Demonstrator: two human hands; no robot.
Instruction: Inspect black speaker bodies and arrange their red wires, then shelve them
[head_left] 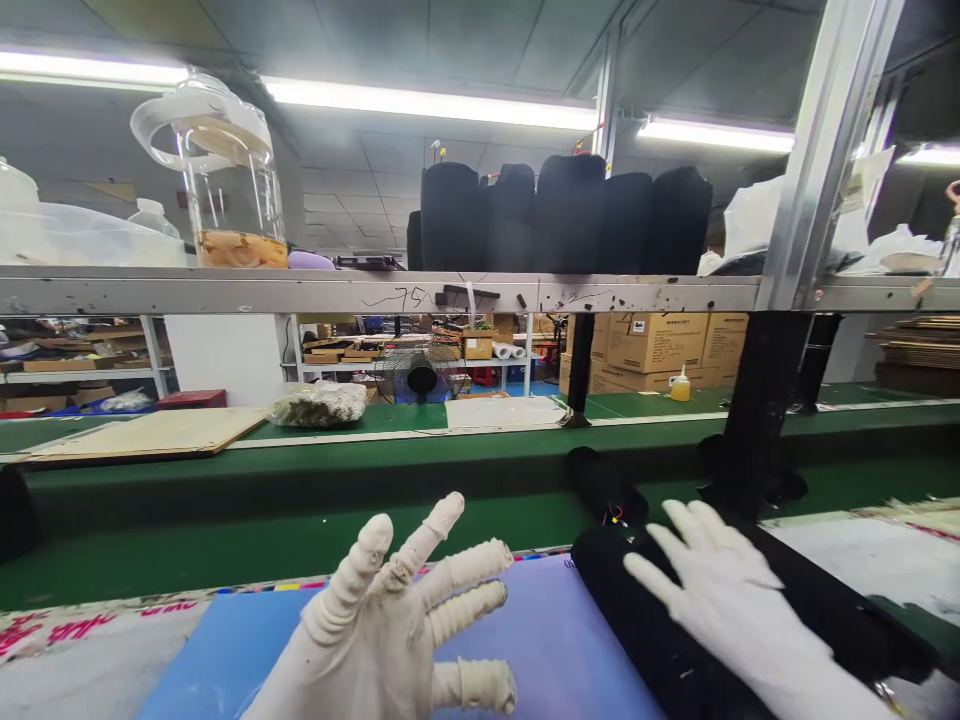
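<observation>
Green bench (225,545), black roll (645,640) slanting away leftward, right hand (724,590) seemingly atop, left hand (386,620) raised, grips spread

White gloves (375,640), seemingly plain black fabric (637,630)

The left grip (401,625) is wrapped in a dull white cloth glove, with wrinkly, rubbery-looking finger covers (469,570). The right grip (724,585) is covered by a smoother, matt white glove. The black roll (643,640) is covered in soft-looking, dull cloth. The blue sheet (225,650) is seen as smooth and a bit shiny, like plastic. The tabletop (187,560) is covered in smooth green, like rubber. The shelf rail (315,294) is made of scuffed metal. The cartons (660,340) are made of matt brown cardboard.
</observation>
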